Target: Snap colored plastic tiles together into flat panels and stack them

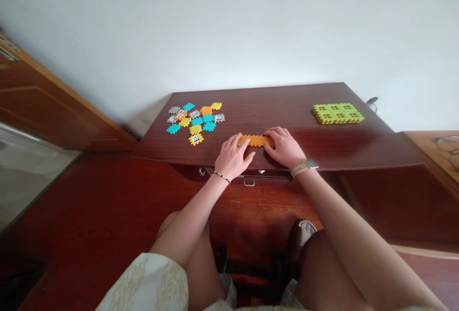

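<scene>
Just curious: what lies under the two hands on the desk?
An orange toothed strip, flat on the desk; only its middle shows. The left hand and right hand cover its ends, hiding its full length.

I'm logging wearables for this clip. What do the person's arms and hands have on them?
No sleeves or gloves show below the elbows. By the left hand, a thin bracelet of dark and pale beads circles the wrist. By the right hand sits a watch with a pale beige strap and squarish grey case.
</scene>
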`<state>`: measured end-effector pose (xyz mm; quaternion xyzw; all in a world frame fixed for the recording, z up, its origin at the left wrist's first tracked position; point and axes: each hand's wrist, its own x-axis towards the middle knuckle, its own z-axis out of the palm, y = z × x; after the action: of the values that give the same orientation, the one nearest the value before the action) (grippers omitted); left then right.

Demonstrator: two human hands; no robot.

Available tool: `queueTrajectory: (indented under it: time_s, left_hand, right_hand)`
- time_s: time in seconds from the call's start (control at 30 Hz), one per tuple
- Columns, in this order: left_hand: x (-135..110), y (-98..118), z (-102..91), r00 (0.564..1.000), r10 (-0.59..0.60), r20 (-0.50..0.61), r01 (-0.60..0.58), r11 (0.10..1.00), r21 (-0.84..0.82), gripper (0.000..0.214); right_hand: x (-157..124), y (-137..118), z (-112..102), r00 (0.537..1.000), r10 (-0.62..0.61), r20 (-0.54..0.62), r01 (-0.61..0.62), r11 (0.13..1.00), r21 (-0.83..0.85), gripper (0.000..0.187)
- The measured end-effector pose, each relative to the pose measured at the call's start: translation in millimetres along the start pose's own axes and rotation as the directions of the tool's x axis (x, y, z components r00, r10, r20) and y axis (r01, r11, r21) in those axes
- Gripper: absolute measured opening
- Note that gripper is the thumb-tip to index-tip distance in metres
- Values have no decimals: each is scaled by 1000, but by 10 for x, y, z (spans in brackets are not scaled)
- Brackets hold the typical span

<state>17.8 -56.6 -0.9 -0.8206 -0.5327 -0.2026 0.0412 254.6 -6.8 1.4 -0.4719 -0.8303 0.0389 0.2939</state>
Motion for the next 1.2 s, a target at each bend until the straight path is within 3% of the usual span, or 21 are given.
queueTrajectory:
  time_s: [0.4,1.2]
  left_hand:
    - [-11,27,-86,994,103,-47,-104,995,-11,35]
    - [-7,32,-68,998,54,-45,-55,998,-15,34]
  right_hand:
    - [14,73,27,1000,0,19,0,1000,13,34]
    - [68,176,113,996,-31,84,26,998,51,45]
